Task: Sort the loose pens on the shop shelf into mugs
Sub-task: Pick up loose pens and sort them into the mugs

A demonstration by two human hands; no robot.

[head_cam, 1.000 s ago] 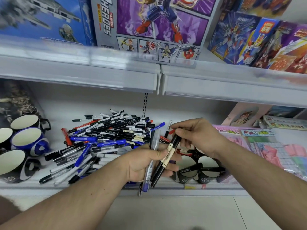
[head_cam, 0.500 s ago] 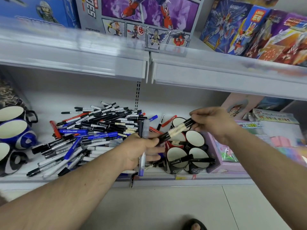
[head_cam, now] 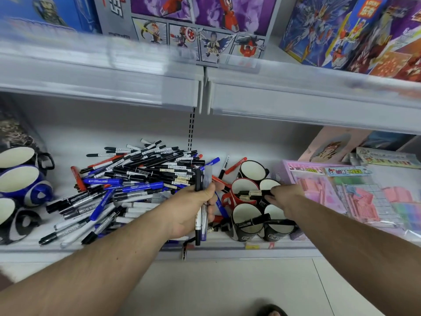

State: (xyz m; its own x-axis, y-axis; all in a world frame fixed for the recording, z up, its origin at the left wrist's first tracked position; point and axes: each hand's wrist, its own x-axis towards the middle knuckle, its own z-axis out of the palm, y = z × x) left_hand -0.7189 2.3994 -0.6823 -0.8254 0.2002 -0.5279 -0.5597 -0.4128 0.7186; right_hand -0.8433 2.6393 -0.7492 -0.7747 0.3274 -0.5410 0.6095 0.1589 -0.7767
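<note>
**Pens half sorted on the shop shelf**

The shelf (head_cam: 68,142) fills the middle of the frame, a white board running left to right, with an upper shelf (head_cam: 102,83) above it carrying toy boxes (head_cam: 196,26) across the top of the frame. At right centre lie pink packs (head_cam: 319,192) of stationery.

The pile (head_cam: 141,179) of loose pens covers the shelf left of centre: black, blue and a few red ones, crossing each other in a heap. At the left edge stand blue and dark mugs (head_cam: 20,183), their white insides showing. Right of centre is a cluster of five black mugs (head_cam: 246,222); the front two each have a black pen lying across the rim, and a few pens lie on the shelf just behind the cluster.

The left hand (head_cam: 193,210) sits at the centre of the frame, just in front of the pile, its fingers wrapped round a bundle (head_cam: 201,201) of pens held upright; the bundle sticks out above and below the fist. The right hand (head_cam: 284,195) is near it to the right, over the black mugs, pinching two black markers (head_cam: 252,195) by one end. These lie nearly level, pointing left, over the mouth of a red-handled mug (head_cam: 241,188) in the middle of the cluster. Whether they touch its rim cannot be told.
</note>
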